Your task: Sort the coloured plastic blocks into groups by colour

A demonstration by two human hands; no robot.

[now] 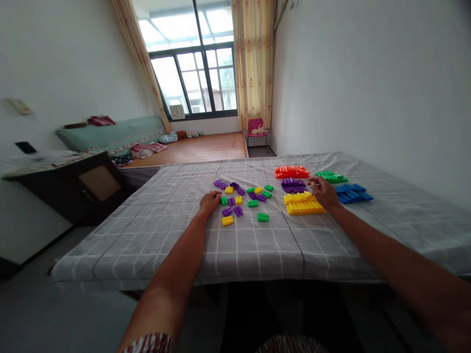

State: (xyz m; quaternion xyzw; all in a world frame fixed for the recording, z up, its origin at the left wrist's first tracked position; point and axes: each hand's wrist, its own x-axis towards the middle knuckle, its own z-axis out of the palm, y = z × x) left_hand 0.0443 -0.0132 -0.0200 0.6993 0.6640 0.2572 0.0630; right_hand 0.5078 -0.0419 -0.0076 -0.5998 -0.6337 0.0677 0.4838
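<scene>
My left hand (211, 202) rests low over the table, fingers curled together beside a green piece (224, 200); whether anything is in them is hidden. Around its fingertips lie loose ribbed plastic pieces: a purple piece (238, 211), a yellow piece (227, 221), another green piece (263, 217) and several more. My right hand (323, 192) hovers at the right edge of a purple group (293, 185), its bent fingers slightly apart with nothing visible between them. Just below it is a yellow group (304, 204) of pieces packed in rows.
Behind the purple group sits a red-orange group (292, 172). Farther right are a green group (331, 176) and a blue group (353, 193). A grey checked cloth (250, 250) covers the table. Beyond stand a bed (206, 147), a pink chair (255, 126) and a dark cabinet (77, 184).
</scene>
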